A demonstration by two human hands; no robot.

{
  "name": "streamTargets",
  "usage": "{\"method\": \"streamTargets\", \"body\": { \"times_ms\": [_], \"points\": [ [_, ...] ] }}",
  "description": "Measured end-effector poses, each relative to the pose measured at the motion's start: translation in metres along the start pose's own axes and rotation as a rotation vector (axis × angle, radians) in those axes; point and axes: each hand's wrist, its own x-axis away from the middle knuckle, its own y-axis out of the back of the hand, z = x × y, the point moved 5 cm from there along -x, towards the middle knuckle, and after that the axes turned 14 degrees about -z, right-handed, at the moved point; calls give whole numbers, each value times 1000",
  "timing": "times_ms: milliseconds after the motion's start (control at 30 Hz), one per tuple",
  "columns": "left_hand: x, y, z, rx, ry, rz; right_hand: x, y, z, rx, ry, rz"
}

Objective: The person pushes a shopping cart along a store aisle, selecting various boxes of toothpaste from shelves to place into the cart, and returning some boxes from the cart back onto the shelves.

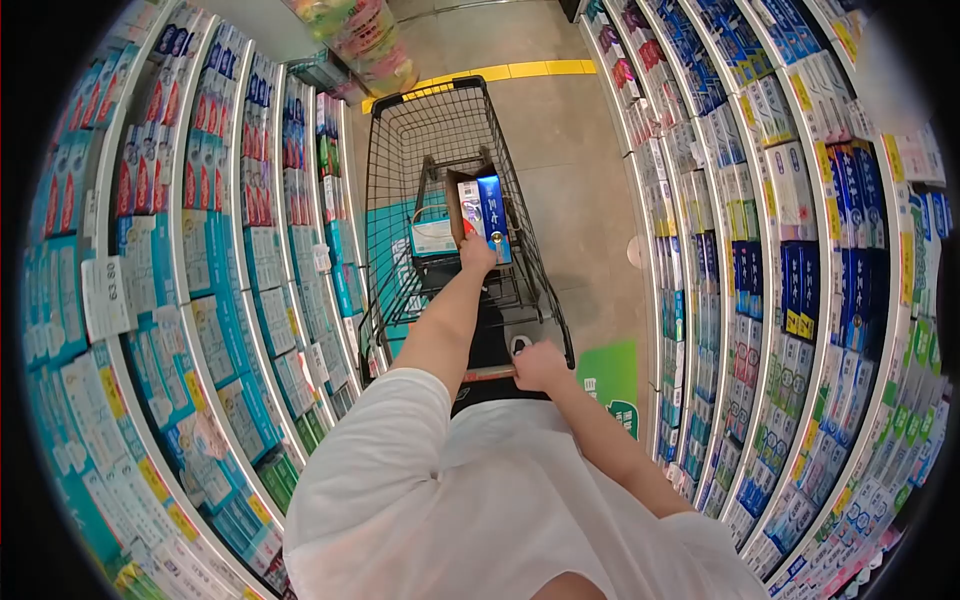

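Observation:
My left hand [478, 254] reaches forward into the shopping cart [402, 120]. Its fingers are closed at the near end of a blue-and-white toothpaste box [491, 208], and the fingertips are partly hidden. That box lies lengthwise beside a box with a white-and-purple face [469, 200], against a brown cardboard side [454, 205]. Just left of the hand sits a white-and-teal pack [433, 236] with a loop handle. Closer to my body, my right hand [541, 367] is wrapped round the cart's handle bar [489, 375].
Shelves of boxed toothpaste and toothbrushes line the left side [205, 210] and the right side [745, 200] of the narrow aisle. A yellow floor strip [540, 69] crosses beyond the cart. At the far left stand bright bagged goods [368, 45]. A green floor sticker [610, 378] lies right of the cart.

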Motion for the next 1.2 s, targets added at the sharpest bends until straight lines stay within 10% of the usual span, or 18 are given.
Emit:
{"method": "streamTargets", "body": {
  "times_ms": [633,967,1200],
  "points": [
    [-146,7,-5,131,54,-48,-99,45,-22,-35,-91,55],
    [-134,137,-65,161,187,-99,-131,83,-16,-6,-126,65],
    [-96,286,-32,318,-355,-258,-145,88,-20,41,-174,25]
  ]
}}
